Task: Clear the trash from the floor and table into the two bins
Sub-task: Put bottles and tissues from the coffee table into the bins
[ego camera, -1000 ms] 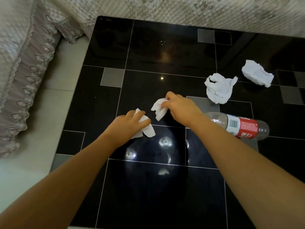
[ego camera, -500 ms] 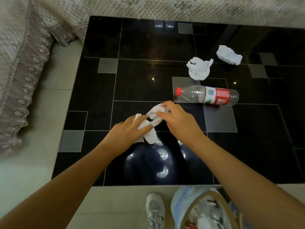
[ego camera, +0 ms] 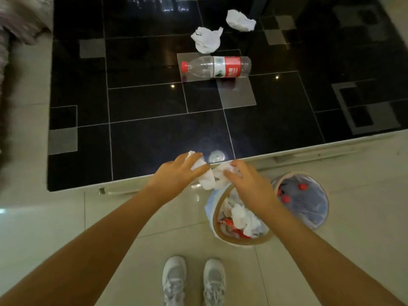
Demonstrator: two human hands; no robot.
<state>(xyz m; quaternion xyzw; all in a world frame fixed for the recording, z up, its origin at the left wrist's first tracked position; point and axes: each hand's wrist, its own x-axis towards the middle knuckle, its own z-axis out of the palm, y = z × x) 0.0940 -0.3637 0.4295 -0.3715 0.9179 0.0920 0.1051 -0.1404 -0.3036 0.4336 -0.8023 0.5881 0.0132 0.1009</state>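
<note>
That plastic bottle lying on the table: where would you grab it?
Around the clear ribbed body, between cap and label, coming down from above. The bottle lies flat on the table, cap pointing left, with its upper side free; crumpled paper lies just beyond it.

Blurred cloth (ego camera: 19,21) at upper left

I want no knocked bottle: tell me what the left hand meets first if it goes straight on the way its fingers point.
The left hand points up and right, so it likely meets the tissue in the right hand first. The bottle lies much farther along; depth is unclear.
</note>
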